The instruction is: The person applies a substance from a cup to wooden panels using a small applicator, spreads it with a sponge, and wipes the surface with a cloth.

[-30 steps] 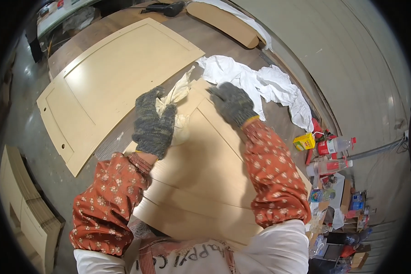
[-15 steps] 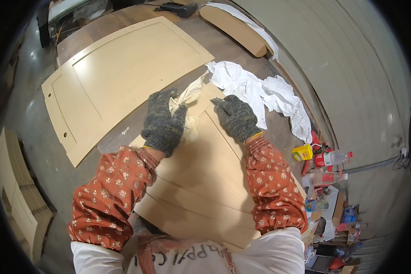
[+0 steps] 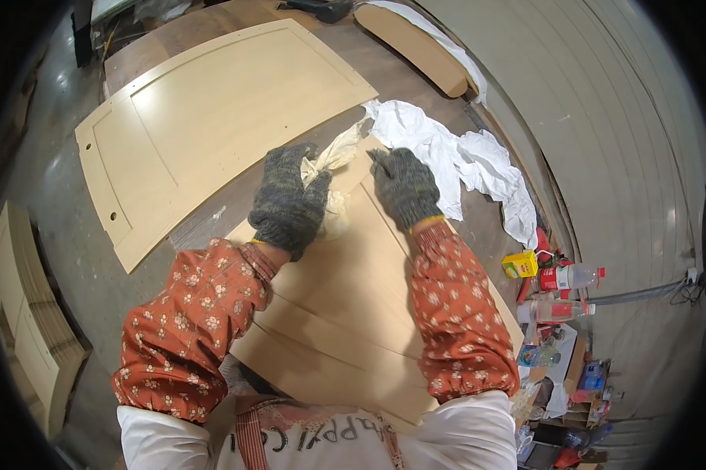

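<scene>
A cream-coloured rag (image 3: pixel 338 151) is gripped in my left hand (image 3: pixel 289 196), which wears a dark grey knit glove. Part of the rag hangs below the fingers onto the beige grooved panel (image 3: pixel 353 274) before me. My right hand (image 3: pixel 405 186), gloved the same way, is closed by the panel's far right edge. Its fingers bend inward, and whatever they pinch is hidden or too small to name. Just beyond that hand spreads a crumpled white cloth (image 3: pixel 416 133).
A larger curved beige panel (image 3: pixel 228 117) lies at the far left of the table. A rounded brown board (image 3: pixel 416 51) is at the back. To the right stand a yellow carton (image 3: pixel 519 265) and plastic bottles (image 3: pixel 561 311). Stacked panels (image 3: pixel 43 337) stand at lower left.
The view has shifted slightly. My right hand has moved a little toward the far end of the panel; my left hand still grips the rag in nearly the same place.
</scene>
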